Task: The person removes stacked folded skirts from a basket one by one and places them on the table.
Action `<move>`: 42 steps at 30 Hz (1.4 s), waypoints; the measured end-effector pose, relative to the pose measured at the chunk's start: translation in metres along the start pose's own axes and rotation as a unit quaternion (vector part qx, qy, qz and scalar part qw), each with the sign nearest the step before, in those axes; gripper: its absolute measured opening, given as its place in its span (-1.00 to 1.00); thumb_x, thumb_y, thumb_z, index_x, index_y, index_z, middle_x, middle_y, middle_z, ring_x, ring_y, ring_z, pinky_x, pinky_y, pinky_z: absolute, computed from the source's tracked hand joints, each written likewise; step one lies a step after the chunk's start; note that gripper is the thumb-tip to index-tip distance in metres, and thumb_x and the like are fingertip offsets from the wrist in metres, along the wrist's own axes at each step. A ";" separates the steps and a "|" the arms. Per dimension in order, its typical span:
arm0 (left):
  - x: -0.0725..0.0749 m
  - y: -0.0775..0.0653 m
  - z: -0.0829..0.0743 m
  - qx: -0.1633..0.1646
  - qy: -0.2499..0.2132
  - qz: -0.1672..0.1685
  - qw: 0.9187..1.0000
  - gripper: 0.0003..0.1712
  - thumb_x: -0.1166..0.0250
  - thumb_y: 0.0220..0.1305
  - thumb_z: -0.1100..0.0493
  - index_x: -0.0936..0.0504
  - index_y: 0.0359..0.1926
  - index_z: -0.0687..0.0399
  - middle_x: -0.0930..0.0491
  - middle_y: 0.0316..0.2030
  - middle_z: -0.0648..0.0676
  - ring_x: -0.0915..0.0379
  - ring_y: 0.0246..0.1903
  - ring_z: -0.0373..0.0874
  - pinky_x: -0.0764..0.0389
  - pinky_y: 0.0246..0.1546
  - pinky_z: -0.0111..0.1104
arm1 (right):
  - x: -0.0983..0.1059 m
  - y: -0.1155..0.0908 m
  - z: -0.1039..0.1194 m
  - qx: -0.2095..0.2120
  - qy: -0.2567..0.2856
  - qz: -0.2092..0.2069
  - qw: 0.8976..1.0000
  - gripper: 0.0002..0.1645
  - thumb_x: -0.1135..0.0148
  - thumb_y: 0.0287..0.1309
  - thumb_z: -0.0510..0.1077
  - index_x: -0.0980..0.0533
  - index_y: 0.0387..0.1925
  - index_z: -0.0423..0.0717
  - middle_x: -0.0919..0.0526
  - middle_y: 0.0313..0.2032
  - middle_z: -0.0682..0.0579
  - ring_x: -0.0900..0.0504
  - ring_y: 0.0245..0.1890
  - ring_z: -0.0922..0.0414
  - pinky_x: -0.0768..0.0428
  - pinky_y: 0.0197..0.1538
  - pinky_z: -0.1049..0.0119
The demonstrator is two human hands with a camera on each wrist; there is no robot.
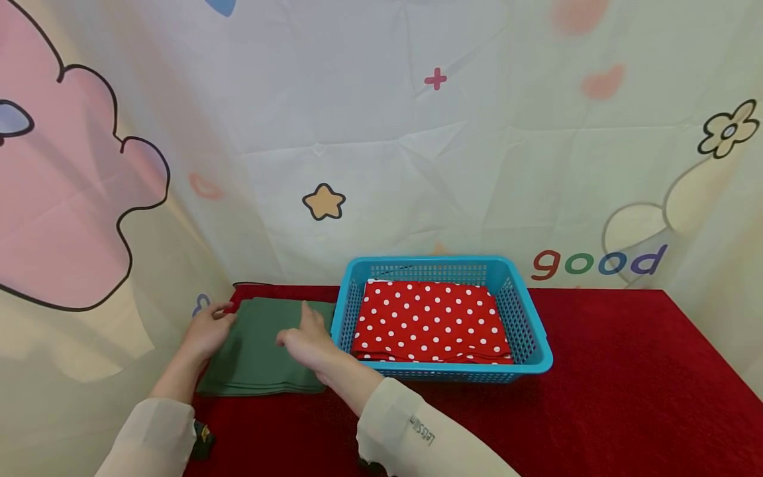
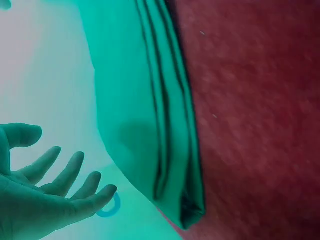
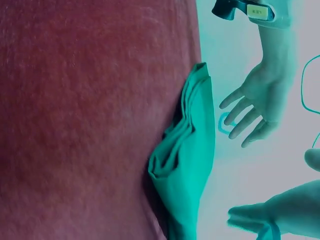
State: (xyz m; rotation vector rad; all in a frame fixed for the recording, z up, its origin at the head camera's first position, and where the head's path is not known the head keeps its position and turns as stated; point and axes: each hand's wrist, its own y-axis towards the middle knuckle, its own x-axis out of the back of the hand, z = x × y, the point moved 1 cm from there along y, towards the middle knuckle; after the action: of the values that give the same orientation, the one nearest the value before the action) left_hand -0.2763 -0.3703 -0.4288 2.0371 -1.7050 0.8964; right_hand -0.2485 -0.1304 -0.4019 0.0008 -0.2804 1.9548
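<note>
A folded green cloth lies on the red table covering, its stacked layers showing along the near edge. My left hand is at the cloth's left side, fingers spread and loosely bent, holding nothing. Over the cloth's right part is my right hand, its fingers stretched forward and the thumb apart. In the left wrist view the left hand stands apart from the cloth's folded edge. The right wrist view shows the right hand with straight fingers, beside the cloth. Whether it touches the cloth, I cannot tell.
Right of the green cloth stands a blue plastic basket with perforated walls. A folded red cloth with white dots lies in it. The red table covering extends to the right. A printed curtain hangs behind.
</note>
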 end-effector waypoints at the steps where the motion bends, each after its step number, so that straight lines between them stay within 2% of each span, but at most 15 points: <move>1: -0.001 -0.001 -0.003 -0.002 0.002 0.001 1.000 -0.34 0.08 0.63 0.01 -0.19 0.56 0.25 -0.19 0.49 0.50 -0.18 0.44 0.40 -0.34 0.40 0.22 | 0.002 0.000 0.001 0.005 0.001 0.004 1.000 0.06 -0.22 0.27 -0.11 0.07 0.67 -0.01 0.04 0.64 -0.09 -0.03 0.61 -0.14 -0.16 0.56 -0.26; 8: -0.009 -0.009 -0.029 -0.036 -0.003 0.006 0.999 -0.38 0.04 0.60 0.04 -0.26 0.53 0.22 -0.29 0.42 0.50 -0.26 0.39 0.38 -0.38 0.33 0.18 | 0.021 0.003 0.006 0.037 -0.007 0.017 0.999 -0.10 -0.18 0.38 0.02 -0.07 0.63 0.07 -0.08 0.60 -0.05 -0.11 0.57 -0.12 -0.23 0.51 -0.30; 16: -0.020 -0.016 -0.061 -0.078 -0.029 0.022 0.996 -0.37 -0.02 0.62 0.04 -0.23 0.55 0.18 -0.33 0.40 0.45 -0.32 0.37 0.34 -0.45 0.31 0.13 | 0.051 0.005 0.012 0.058 -0.001 0.016 0.998 -0.19 -0.09 0.47 0.04 -0.10 0.61 -0.06 -0.19 0.56 -0.12 -0.17 0.56 -0.13 -0.26 0.53 -0.21; 22: -0.027 -0.022 -0.082 -0.089 -0.051 0.046 0.994 -0.29 -0.02 0.62 -0.01 -0.11 0.61 0.19 -0.36 0.41 0.42 -0.39 0.35 0.30 -0.57 0.29 0.05 | 0.071 0.005 0.014 0.053 -0.011 0.002 0.999 -0.22 -0.09 0.49 0.05 -0.14 0.61 0.01 -0.25 0.54 -0.09 -0.24 0.54 -0.11 -0.38 0.48 -0.17; 26: -0.032 -0.028 -0.093 -0.095 -0.063 0.060 0.992 -0.26 -0.03 0.62 0.01 -0.05 0.62 0.19 -0.34 0.42 0.42 -0.37 0.38 0.31 -0.54 0.33 0.08 | 0.082 0.003 0.014 0.045 -0.015 -0.006 0.999 -0.22 -0.13 0.47 0.06 -0.16 0.60 0.07 -0.27 0.53 -0.07 -0.26 0.52 -0.11 -0.46 0.42 -0.19; 35: -0.051 -0.038 -0.126 -0.104 -0.063 0.078 0.990 -0.23 -0.11 0.58 -0.04 -0.06 0.63 0.07 -0.30 0.48 0.34 -0.38 0.38 0.29 -0.58 0.30 0.06 | 0.113 -0.004 0.011 0.038 -0.037 -0.020 0.998 -0.20 -0.16 0.45 0.03 -0.14 0.61 0.06 -0.28 0.52 -0.11 -0.27 0.51 -0.16 -0.54 0.36 -0.20; 42: -0.073 -0.043 -0.148 -0.117 -0.068 0.087 0.987 -0.24 -0.13 0.57 -0.01 -0.07 0.62 0.07 -0.35 0.46 0.31 -0.45 0.34 0.28 -0.60 0.27 0.05 | 0.143 -0.010 0.004 0.026 -0.058 -0.050 0.997 -0.14 -0.24 0.41 0.03 -0.13 0.61 0.07 -0.32 0.49 -0.13 -0.30 0.48 -0.17 -0.60 0.28 -0.22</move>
State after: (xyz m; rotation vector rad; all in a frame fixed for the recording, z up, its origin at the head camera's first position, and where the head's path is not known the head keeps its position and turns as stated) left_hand -0.2774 -0.2141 -0.3606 1.8538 -1.9829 0.5840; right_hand -0.2957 0.0025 -0.3778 0.1606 -0.2997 1.8654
